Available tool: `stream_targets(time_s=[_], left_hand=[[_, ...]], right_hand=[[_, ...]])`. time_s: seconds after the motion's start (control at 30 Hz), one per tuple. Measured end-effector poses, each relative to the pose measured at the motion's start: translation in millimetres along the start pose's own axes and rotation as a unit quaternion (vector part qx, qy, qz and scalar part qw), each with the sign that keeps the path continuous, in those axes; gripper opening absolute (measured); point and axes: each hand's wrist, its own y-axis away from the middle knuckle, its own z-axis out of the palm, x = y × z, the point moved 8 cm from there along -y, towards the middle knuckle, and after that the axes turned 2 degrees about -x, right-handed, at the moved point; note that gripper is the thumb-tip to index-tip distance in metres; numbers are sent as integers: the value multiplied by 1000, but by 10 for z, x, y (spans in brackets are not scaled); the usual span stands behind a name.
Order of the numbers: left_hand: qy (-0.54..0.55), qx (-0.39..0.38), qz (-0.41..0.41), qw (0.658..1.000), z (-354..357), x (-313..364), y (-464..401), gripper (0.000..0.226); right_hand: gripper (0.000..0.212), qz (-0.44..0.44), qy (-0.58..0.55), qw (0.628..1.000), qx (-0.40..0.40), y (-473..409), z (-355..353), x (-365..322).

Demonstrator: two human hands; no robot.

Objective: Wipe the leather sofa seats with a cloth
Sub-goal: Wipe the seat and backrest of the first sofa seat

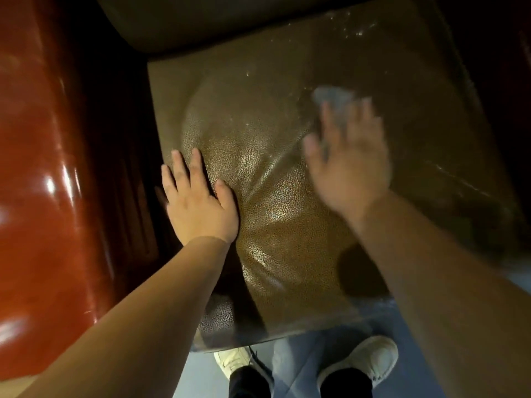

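Two white shoes [362, 360] are seen below the brown pebbled leather seat cushion [273, 196]. The left hand [198, 202] is laid flat, fingers spread. A grey cloth [330, 107] is pressed under the blurred right hand [347, 159], fingers spread. Wiping appears underway; speckled far corner probably next.

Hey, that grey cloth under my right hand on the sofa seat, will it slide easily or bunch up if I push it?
The cloth looks thin and limp, so it probably bunches rather than staying flat. The leather seat cushion is glossy, so it likely slides easily. The right hand lies flat over it, which should spread it.
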Motion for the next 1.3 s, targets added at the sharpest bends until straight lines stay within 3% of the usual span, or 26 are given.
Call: stream_targets(time_s=[0.13, 0.23, 0.3, 0.37, 0.43, 0.5, 0.57, 0.67, 0.8, 0.87, 0.97, 1.03, 1.1, 1.17, 1.23, 1.3], left_hand=[[1, -6, -7, 1000, 29, -49, -10, 69], [-2, -7, -1, 1000, 39, -55, -6, 68], [5, -2, 1, 1000, 43, -45, -5, 71], [4, -1, 2, 1000, 45, -36, 2, 72], [4, -1, 1, 1000, 45, -24, 3, 72], [5, -1, 1, 1000, 40, -19, 2, 72], [6, -1, -1, 1000, 31, -12, 11, 72], [5, 1, -5, 1000, 13, -8, 20, 73], [-2, -5, 1, 1000, 46, -8, 14, 73], [-5, 6, -3, 1000, 35, -16, 12, 72], [-7, 3, -8, 1000, 53, -13, 10, 73], [-8, -6, -12, 1000, 71, -20, -3, 73], [-5, -18, -19, 1000, 65, -21, -2, 74], [-1, -29, -18, 999, 38, -9, -1, 75], [3, -41, -18, 999, 27, 12, -20, 75], [6, -51, -23, 998, -4, 3, -23, 76]], right_hand=[[82, -275, 48, 955, -98, 869, 494, -993], [80, -334, 62, 934, -114, 788, 529, -925], [78, -265, 77, 958, -80, 367, 386, -589], [81, -115, 65, 990, -56, -87, 131, -40], [81, 16, 4, 998, -55, -301, -19, 365], [80, 46, 0, 998, -38, -277, -19, 252], [80, -48, 22, 999, -14, -62, 64, -234], [79, -256, 53, 959, -104, 510, 412, -911], [76, -353, 62, 928, -106, 555, 439, -831], [75, -301, 74, 947, -85, 235, 322, -537], [75, -116, 56, 990, -61, -320, 26, 233], [74, -10, 21, 996, -81, -471, -67, 564], [78, 39, 23, 996, -78, -436, -73, 470], [80, -11, 52, 996, -72, -200, 42, 14], [79, -160, 54, 980, -103, 203, 234, -575], [79, -296, 65, 939, -161, 548, 379, -909]])
